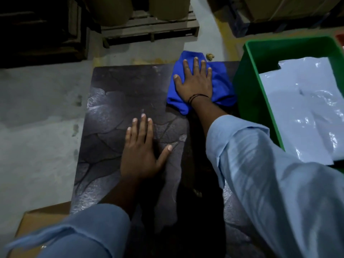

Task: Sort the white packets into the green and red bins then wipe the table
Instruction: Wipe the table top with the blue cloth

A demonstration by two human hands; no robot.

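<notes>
Stage: no packets show on the bench [121,94], so sorting looks done; wiping is the step in hand.
Right hand [195,81]: lies flat on the bunched blue cloth [221,84]. Fingers [195,64] are straight and spread, pressing down rather than curled round it. A flat palm likely spreads the load so the cloth drags instead of rolling up.
Left hand [143,151]: flat on bare bench, mid-surface and nearer the person. Fingers are straight, thumb out, nothing held. Probably a brace for leaning out to the far corner.
Cloth position: far right corner of the bench, far edge poking past the rim, just beside the green bin [247,86]. Cannot tell if it touches the wall.
White packets [301,108]: lying flat inside the green bin, glossy and overlapping.
Red bin: only a red sliver at the right frame edge; cannot confirm.
Next: corner start suggests strokes leftward and back toward the person.
Risk: the cloth could slip off the far rim or catch on the bin wall.
</notes>
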